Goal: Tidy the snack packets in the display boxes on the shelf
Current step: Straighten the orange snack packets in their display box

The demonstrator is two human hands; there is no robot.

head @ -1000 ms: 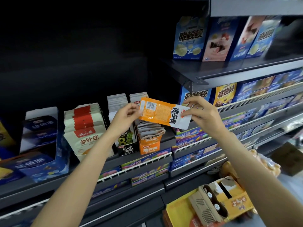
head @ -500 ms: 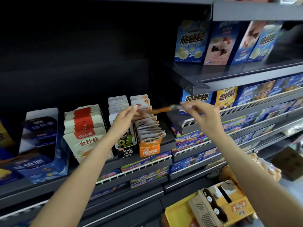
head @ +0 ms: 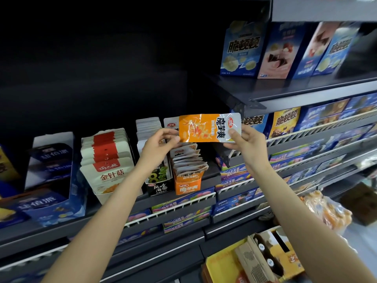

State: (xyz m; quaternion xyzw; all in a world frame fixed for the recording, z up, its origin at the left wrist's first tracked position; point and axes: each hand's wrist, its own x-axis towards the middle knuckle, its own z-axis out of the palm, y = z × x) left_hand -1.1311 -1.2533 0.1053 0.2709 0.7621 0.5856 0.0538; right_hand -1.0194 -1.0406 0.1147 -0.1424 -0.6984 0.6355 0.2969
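Note:
An orange and white snack packet (head: pixel 206 128) is held flat and sideways, front face toward me, above the orange display box (head: pixel 187 187). My left hand (head: pixel 158 145) pinches its left edge and my right hand (head: pixel 245 142) pinches its right end. The orange box on the dark shelf (head: pixel 142 201) holds several matching packets (head: pixel 188 162) leaning unevenly. Left of it stands a black display box (head: pixel 158 186) with packets, partly hidden by my left hand.
A white box of red-banded packets (head: pixel 107 160) and a blue display box (head: pixel 49 193) stand further left. Blue snack cartons (head: pixel 242 50) fill the upper right shelf. Lower shelves carry wire-fronted rows of boxes (head: pixel 183 203). A yellow carton (head: pixel 255 260) sits on the floor at lower right.
The packet showed its back with a barcode, then turned edge-on, and now shows its printed front. Both hands kept hold of its ends above the orange box.

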